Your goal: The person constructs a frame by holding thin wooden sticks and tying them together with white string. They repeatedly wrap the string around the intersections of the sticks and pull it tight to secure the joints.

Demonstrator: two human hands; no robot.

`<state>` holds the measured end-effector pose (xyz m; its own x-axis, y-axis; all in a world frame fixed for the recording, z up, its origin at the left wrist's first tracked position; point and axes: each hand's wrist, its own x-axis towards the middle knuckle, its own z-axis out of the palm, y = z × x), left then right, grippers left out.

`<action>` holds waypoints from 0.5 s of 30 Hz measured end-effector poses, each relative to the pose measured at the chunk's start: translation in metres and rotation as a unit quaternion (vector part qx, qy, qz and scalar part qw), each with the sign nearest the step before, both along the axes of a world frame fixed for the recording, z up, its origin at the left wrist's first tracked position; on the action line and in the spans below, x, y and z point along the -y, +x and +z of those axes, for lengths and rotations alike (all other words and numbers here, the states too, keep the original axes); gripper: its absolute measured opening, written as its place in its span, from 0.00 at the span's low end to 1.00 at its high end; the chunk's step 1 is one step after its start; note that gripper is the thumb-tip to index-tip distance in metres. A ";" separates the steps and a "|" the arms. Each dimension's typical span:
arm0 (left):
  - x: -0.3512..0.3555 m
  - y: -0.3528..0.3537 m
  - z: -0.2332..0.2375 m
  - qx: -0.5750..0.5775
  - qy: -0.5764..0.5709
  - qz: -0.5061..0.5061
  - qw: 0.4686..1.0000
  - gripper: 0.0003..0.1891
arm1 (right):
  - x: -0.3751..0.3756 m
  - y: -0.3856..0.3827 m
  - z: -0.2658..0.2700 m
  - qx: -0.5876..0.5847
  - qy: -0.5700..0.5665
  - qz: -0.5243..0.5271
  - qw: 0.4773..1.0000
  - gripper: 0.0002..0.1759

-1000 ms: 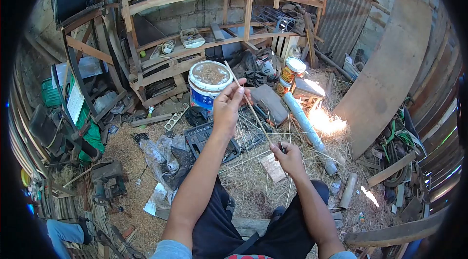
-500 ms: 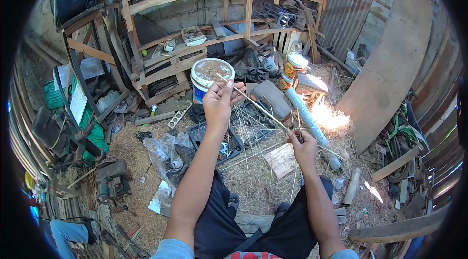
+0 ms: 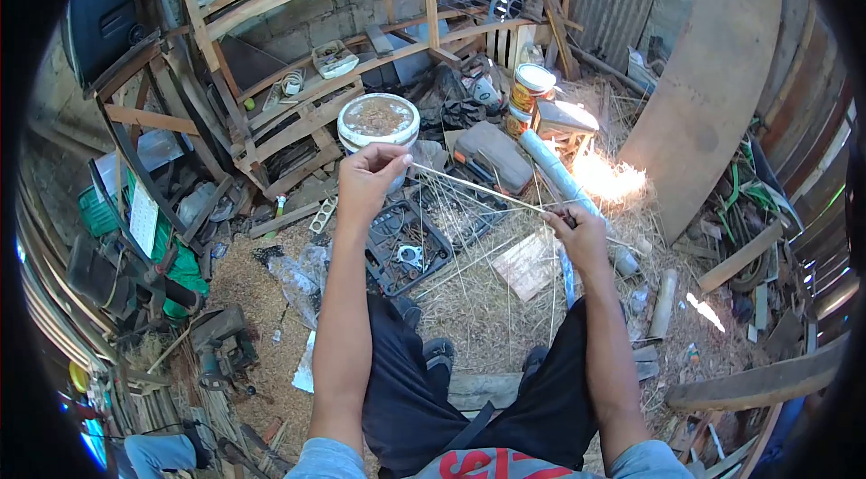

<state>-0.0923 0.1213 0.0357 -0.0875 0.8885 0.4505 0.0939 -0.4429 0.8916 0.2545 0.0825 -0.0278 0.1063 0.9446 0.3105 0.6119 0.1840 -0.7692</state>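
A thin pale bamboo stick (image 3: pixel 478 188) stretches nearly level between both hands. My left hand (image 3: pixel 368 179) pinches its left end in front of a white bucket (image 3: pixel 379 123) filled with sawdust. My right hand (image 3: pixel 582 234) grips the right end together with a small dark tool, possibly a knife, which is mostly hidden in the fist. Below the stick lie loose straw-like slivers (image 3: pixel 469 253) and a black plastic tray (image 3: pixel 406 244) with metal parts in it.
A curved wooden frame (image 3: pixel 298 109) stands behind the bucket. Paint cans (image 3: pixel 528 91), a grey pipe (image 3: pixel 568 190), a flat wooden board (image 3: pixel 528 264) and a large plywood sheet (image 3: pixel 713 91) lie to the right. Power tools (image 3: pixel 221 348) and sawdust are on the left.
The stick has swung from steeply tilted to nearly level. My right hand has moved right and up, my left hand slightly left, pulling farther apart. The view has tilted downward.
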 end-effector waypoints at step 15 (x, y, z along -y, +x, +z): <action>0.040 0.049 -0.055 -0.248 -0.229 -0.348 0.875 0.12 | 0.004 0.038 0.004 0.137 -0.027 0.055 0.989 0.17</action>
